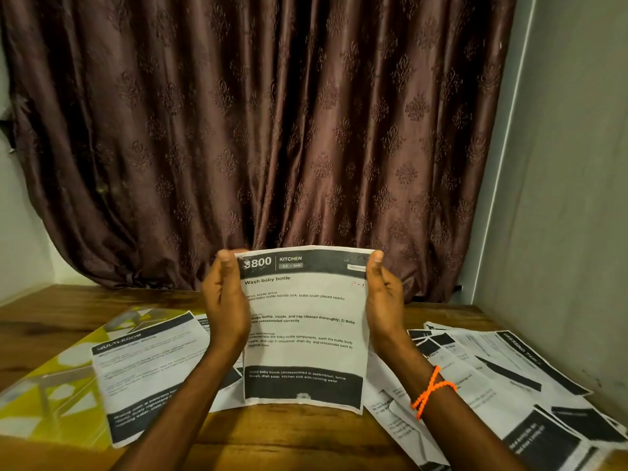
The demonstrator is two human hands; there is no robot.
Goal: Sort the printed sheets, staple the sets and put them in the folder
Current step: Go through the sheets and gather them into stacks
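Sorting in hand: I hold one black-and-white printed "Wash baby bottle" sheet [304,328] upright above the wooden bench [289,436].

My left hand [227,300] and right hand [382,300] grip its side edges (thumbs on the front); loose printed sheets [492,375] lie right, another [149,375] on the yellow patterned plastic folder [51,392] left. Next, I judge, it needs its matching pile; no stapler visible.

Bare forearms, orange beaded bracelet [431,390] on right wrist
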